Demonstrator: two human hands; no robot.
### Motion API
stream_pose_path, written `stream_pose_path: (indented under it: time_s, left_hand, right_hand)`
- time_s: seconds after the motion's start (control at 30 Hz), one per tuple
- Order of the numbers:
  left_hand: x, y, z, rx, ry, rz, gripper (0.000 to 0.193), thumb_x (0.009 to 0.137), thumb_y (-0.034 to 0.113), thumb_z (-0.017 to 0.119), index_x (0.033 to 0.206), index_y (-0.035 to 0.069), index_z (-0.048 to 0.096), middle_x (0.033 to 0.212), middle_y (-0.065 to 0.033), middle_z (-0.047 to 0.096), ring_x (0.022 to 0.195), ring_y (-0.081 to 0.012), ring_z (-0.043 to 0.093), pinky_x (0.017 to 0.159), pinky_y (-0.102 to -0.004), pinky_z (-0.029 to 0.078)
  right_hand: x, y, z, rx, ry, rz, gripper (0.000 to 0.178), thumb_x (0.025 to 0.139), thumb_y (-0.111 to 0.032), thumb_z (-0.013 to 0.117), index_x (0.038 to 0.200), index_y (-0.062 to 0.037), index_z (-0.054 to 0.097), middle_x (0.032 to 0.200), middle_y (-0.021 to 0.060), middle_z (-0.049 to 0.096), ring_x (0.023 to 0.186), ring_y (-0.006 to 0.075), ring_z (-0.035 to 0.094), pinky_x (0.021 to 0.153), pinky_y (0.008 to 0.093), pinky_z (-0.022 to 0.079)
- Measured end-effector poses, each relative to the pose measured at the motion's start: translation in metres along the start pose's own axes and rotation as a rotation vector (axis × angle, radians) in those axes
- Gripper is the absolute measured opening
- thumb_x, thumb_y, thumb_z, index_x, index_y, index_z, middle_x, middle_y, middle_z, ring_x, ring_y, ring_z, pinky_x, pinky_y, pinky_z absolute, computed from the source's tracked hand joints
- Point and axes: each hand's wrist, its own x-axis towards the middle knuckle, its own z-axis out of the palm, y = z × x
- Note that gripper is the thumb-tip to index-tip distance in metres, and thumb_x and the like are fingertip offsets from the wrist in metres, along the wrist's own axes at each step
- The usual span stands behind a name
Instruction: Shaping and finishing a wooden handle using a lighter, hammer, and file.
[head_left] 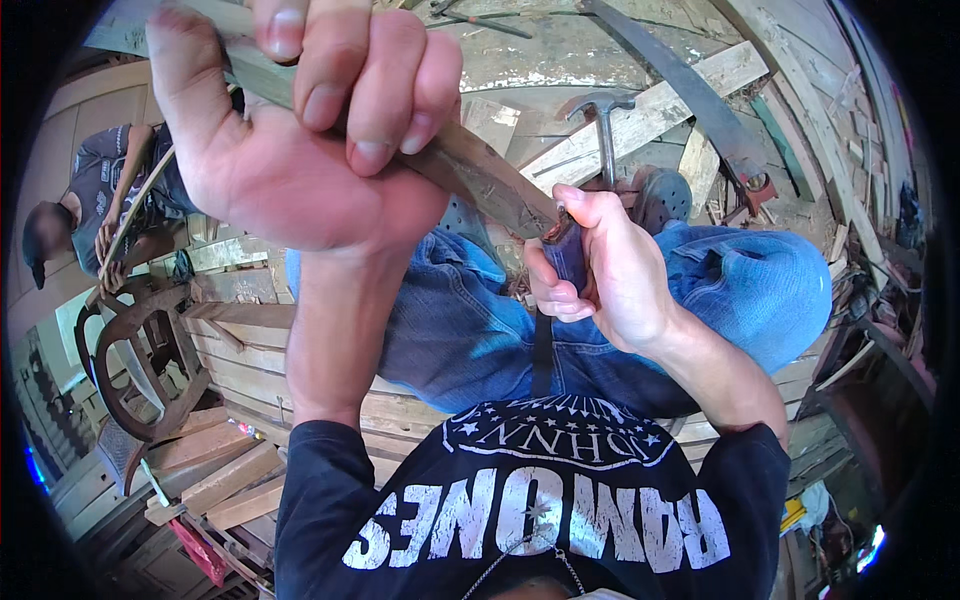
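Note:
A long strip of wood (485, 182) slants from the upper left down toward the middle, held up close in front of me. My left hand (300, 185) is closed round it, with the fingers curled over the strip and the palm showing. At its lower right end, my right hand (630, 280) grips a small dark bluish piece with a brown edge (567, 260), which looks folded; I cannot make out its kind. The thumb of that hand lies by the strip's end, and the dark piece appears to touch the wood there.
Beyond my knees a claw hammer (606, 140) and a handsaw (700, 100) lie by a pale board (650, 112). Another person (105, 190) sits at the left, beside a curved wooden frame (98, 365). Offcuts (235, 480) are piled at the lower left.

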Motion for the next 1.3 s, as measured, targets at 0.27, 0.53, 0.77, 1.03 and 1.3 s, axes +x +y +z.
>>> stream_pose_path:
  time_s: [0.27,0.53,0.77,1.03,1.3]
  left_hand:
    - [0.0,-0.001,0.001,0.015,0.027,0.008,0.035,0.088,0.041,0.046,0.073,0.011,0.043,0.054,0.0035,0.04,0.037,-0.007,0.031,0.043,-0.0207,0.029]
    - [0.001,-0.001,0.001,-0.031,0.072,-0.005,0.033,0.088,0.038,0.047,0.072,0.01,0.043,0.053,0.0028,0.039,0.037,-0.0073,0.031,0.043,-0.021,0.029]
    - [0.006,-0.001,-0.007,-0.274,0.175,-0.075,0.034,0.09,0.033,0.044,0.065,0.009,0.04,0.053,0.0009,0.038,0.037,-0.0094,0.034,0.044,-0.0242,0.032]
    - [0.004,-0.007,-0.016,-0.385,0.506,-0.071,0.028,0.096,0.031,0.04,0.079,0.009,0.038,0.065,0.0026,0.037,0.047,-0.0074,0.034,0.051,-0.0237,0.034]
    - [0.005,-0.007,-0.017,-0.374,0.626,-0.064,0.031,0.096,0.032,0.041,0.078,0.007,0.037,0.065,0.0031,0.035,0.053,-0.0067,0.035,0.054,-0.0244,0.035]
  right_hand:
    - [-0.001,-0.001,0.002,0.018,0.019,-0.003,0.057,0.089,-0.05,0.023,0.06,-0.0049,0.041,0.048,0.0004,0.033,0.042,0.0104,0.028,0.041,0.0239,0.022]
    - [-0.002,-0.003,0.001,0.084,0.0,-0.024,0.061,0.091,-0.055,0.022,0.063,-0.0044,0.042,0.05,0.0005,0.035,0.043,0.01,0.03,0.04,0.0226,0.022]
    - [-0.002,0.001,-0.001,0.075,0.078,-0.141,0.068,0.09,-0.064,0.02,0.068,-0.0038,0.044,0.054,0.0017,0.037,0.045,0.0097,0.032,0.039,0.0208,0.024]
    - [-0.005,0.003,-0.004,0.121,0.092,-0.235,0.063,0.089,-0.062,0.035,0.071,-0.0031,0.051,0.052,-0.0008,0.042,0.045,0.0069,0.039,0.04,0.02,0.027]
    - [-0.008,0.002,-0.003,0.078,0.091,-0.288,0.064,0.09,-0.061,0.033,0.072,-0.0019,0.053,0.052,-0.0007,0.042,0.046,0.0068,0.04,0.042,0.0194,0.027]
